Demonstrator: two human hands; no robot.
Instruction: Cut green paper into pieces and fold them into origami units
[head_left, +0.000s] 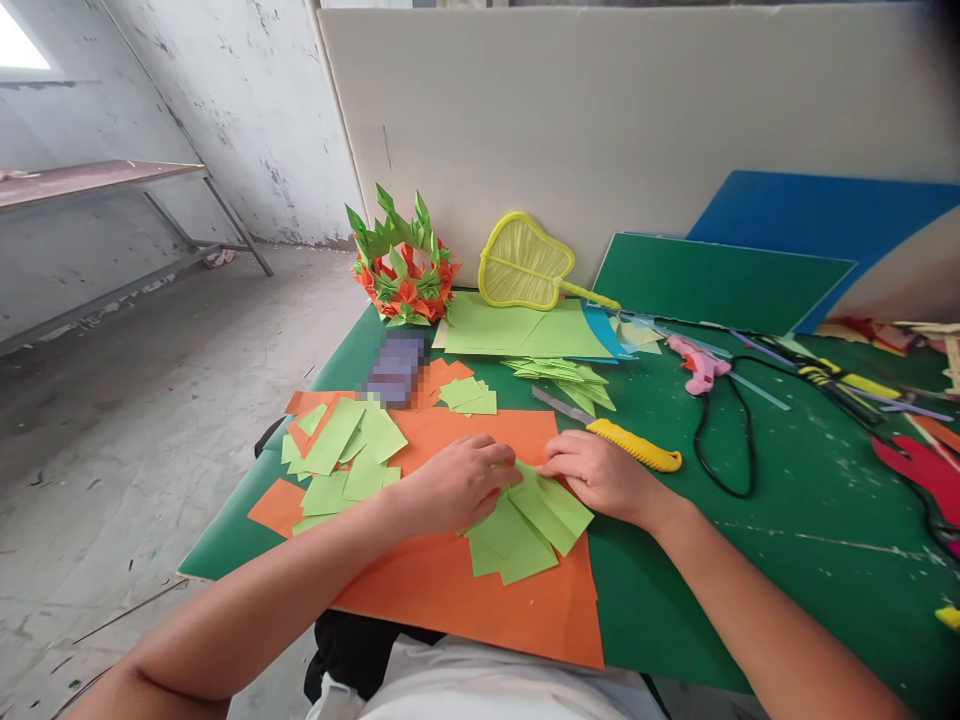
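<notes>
My left hand [459, 484] and my right hand [597, 472] meet over a small heap of light green paper squares [529, 525] lying on a large orange sheet [480, 590]. Both hands have their fingers curled and pinched on the top green piece at its upper edge. A second heap of green squares [346, 452] lies to the left of my left hand. A yellow-handled utility knife [634, 445] rests just behind my right hand, blade pointing left.
The green table [787, 520] carries a green and orange folded paper wreath [403, 268], a yellow plastic fan [525, 268], large green sheets [517, 330], folded green pieces [571, 378], a pink glue gun [701, 365] with black cord, and scraps at right. A white board stands behind.
</notes>
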